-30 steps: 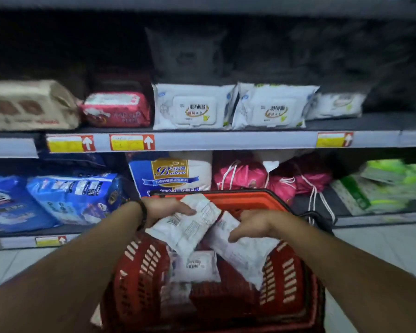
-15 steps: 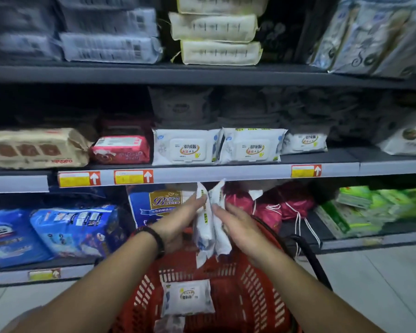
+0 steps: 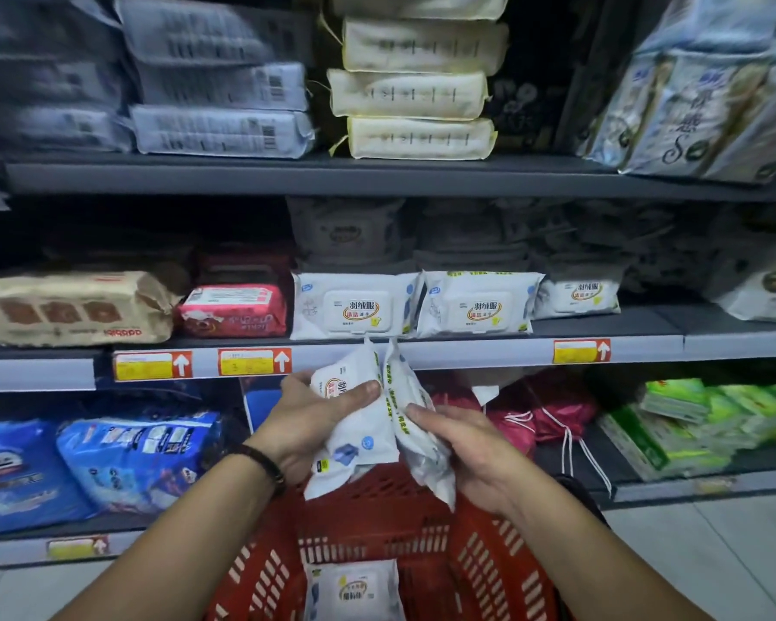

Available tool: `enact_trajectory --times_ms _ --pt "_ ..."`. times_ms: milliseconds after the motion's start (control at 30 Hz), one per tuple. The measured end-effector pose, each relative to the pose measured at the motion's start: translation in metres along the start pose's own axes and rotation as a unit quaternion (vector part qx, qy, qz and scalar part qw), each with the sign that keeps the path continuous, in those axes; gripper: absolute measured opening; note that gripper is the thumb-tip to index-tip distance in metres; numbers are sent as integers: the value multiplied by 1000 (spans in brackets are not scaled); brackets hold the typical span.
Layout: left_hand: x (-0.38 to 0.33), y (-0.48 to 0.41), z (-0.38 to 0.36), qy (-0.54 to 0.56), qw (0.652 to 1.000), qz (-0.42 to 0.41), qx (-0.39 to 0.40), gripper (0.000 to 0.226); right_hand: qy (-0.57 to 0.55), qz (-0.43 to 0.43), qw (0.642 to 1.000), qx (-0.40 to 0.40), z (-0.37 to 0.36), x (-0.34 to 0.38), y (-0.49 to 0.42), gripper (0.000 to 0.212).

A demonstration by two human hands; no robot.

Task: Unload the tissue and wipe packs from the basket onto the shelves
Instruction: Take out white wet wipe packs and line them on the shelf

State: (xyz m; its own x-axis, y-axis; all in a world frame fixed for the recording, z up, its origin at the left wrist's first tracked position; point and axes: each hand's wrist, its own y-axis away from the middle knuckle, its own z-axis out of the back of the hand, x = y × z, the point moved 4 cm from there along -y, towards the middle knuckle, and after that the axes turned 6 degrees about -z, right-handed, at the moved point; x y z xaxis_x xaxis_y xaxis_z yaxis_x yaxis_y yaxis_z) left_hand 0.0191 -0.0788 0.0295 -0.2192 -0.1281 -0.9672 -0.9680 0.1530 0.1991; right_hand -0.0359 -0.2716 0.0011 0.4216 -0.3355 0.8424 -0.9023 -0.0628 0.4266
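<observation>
two soft white plastic wipe packs are held upright, side by side and touching, above the red basket (image 3: pixel 426 526) and just in front of the grey edge of the middle shelf (image 3: pixel 476 354). the left pack (image 3: pixel 355 428) is gripped by the left hand (image 3: pixel 319 419), with the thumb laid across its printed front and the fingers curled behind it. the right pack (image 3: pixel 415 419), creased and turned edge-on, is clasped by the right hand (image 3: pixel 464 445), with the fingers wrapped round its lower half. a dark band (image 3: pixel 265 463) is worn on the left wrist. a third pack (image 3: pixel 355 591), flat and glossy, is seen lying in the bottom of the basket, whose walls are of slotted moulded plastic. on the middle shelf, just above the hands, matching pillow-shaped shelf packs (image 3: pixel 355 307) are stood facing outward, beside a red pack (image 3: pixel 234 309) and a long beige bundle (image 3: pixel 72 309). cream packs (image 3: pixel 417 91) are stacked on the top shelf. blue crinkled bags (image 3: pixel 140 454) and pink drawstring bags (image 3: pixel 552 414) are kept on the bottom one. yellow-and-red price tags (image 3: pixel 254 361) are fixed to the shelf edge. pale glossy floor tiles (image 3: pixel 713 553) are seen at the right.
</observation>
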Motion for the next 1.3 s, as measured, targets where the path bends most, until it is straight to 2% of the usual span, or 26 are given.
enact_trajectory --times_ms 133,200,267,367,567,633,700,767,800,900,1000,1100,1200,1233,1267,1300 --pt "0 -3 8 12 1000 4 -6 72 -41 35 998 -46 2 1 -5 77" --pt "-3 -8 14 39 999 13 18 50 -34 88 993 -71 7 6 -7 73" --pt "-5 -9 19 79 995 41 52 52 -36 121 989 -75 10 14 -6 64" --pt "-7 -6 20 101 989 51 91 51 -31 127 990 -50 14 23 -4 48" --pt "-10 -6 17 165 983 44 71 42 -21 153 981 -119 26 36 1 37" --pt "-11 -6 16 180 980 54 59 38 -44 186 969 -154 30 42 3 41" --pt "-11 -7 17 195 978 53 50 39 -80 228 951 -192 34 48 6 58" --pt "-13 -9 18 211 976 33 37 39 -124 268 931 -214 39 53 9 71" --pt "-14 -9 18 213 977 18 30 37 -146 279 924 -217 40 54 11 71" --pt "-14 -7 12 221 974 -42 4 35 -195 283 917 -201 38 58 17 48" --pt "-10 -1 -6 248 966 -68 11 44 -208 248 930 -176 13 46 18 43" --pt "-4 2 -27 260 962 -73 46 80 -166 206 949 -170 -17 28 13 45" --pt "-2 1 -29 253 961 -113 23 76 -83 220 956 -175 -27 26 8 43" --pt "-2 0 -27 253 960 -118 14 75 -15 239 949 -207 -26 28 10 48" --pt "-3 -1 -25 252 959 -126 7 76 71 252 928 -265 -24 31 14 62" --pt "-4 -1 -23 250 959 -136 0 76 157 255 892 -339 -21 34 20 82"
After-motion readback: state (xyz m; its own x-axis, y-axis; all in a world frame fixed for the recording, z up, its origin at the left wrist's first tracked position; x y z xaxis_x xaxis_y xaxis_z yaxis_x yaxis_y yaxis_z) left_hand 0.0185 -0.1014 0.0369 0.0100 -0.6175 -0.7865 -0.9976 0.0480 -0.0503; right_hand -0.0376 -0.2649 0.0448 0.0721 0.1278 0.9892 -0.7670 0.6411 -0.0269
